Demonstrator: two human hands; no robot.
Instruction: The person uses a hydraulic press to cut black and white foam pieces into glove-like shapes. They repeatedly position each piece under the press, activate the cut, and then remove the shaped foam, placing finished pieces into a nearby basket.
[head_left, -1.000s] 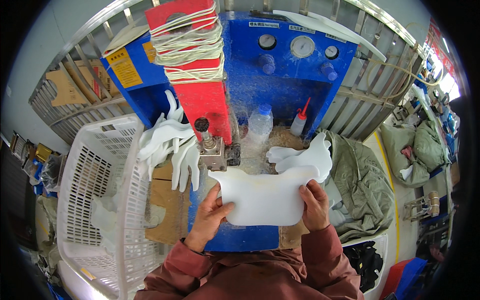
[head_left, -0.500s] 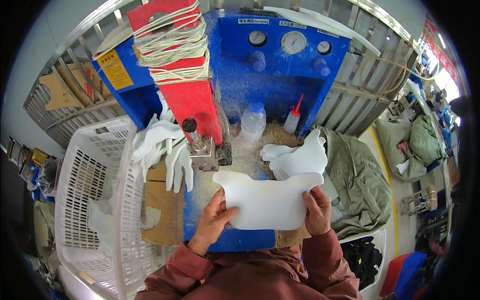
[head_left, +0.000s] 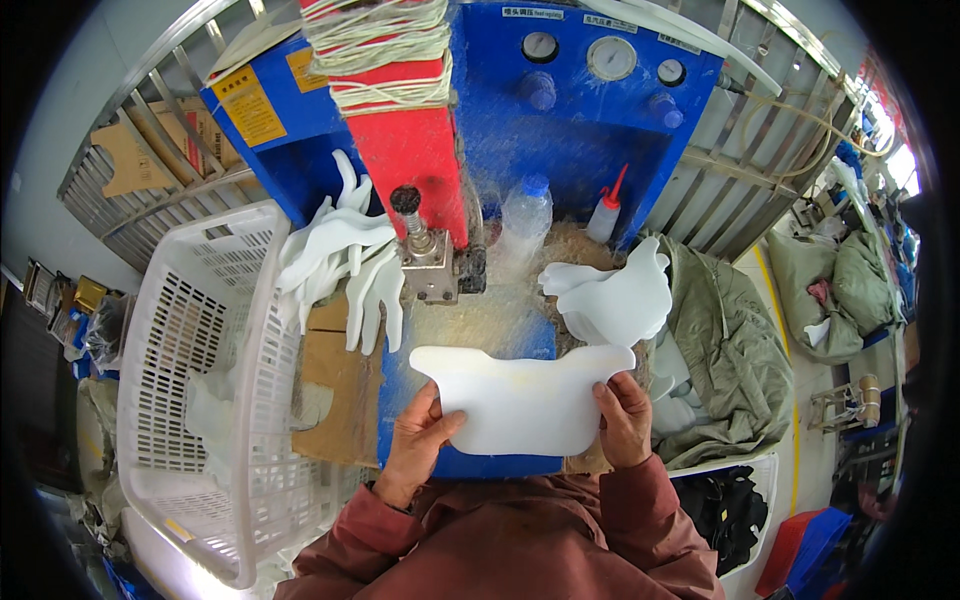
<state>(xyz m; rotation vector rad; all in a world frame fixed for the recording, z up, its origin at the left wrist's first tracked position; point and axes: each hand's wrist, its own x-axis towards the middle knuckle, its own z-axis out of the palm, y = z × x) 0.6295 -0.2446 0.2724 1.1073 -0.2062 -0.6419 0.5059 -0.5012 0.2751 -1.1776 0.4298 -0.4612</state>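
Note:
Between my two hands I hold a white foam panel [head_left: 525, 405] with two upper corners that flare out. My left hand [head_left: 420, 435] pinches its left side, thumb on top and fingers beneath. On the opposite side my right hand [head_left: 625, 415] grips the edge in the same way. The panel hangs over the blue work surface [head_left: 480, 330], just in front of the machine's metal head [head_left: 430, 270] under a red arm [head_left: 405, 165]. A pile of similar white foam pieces [head_left: 620, 300] lies beyond my right hand. Narrow curved white pieces [head_left: 340, 245] are heaped to the left of the head.
On the left stands a white plastic basket [head_left: 270, 420] beside brown cardboard [head_left: 335, 405]. A clear bottle with a blue cap [head_left: 527, 215] and a red-tipped squeeze bottle [head_left: 605, 212] stand at the back, below the gauges. Green cloth [head_left: 730, 350] covers the right side.
The view has shifted, so the machine and basket appear a little to the right and higher. The panel stays in both hands, now slightly flatter and farther left relative to the machine.

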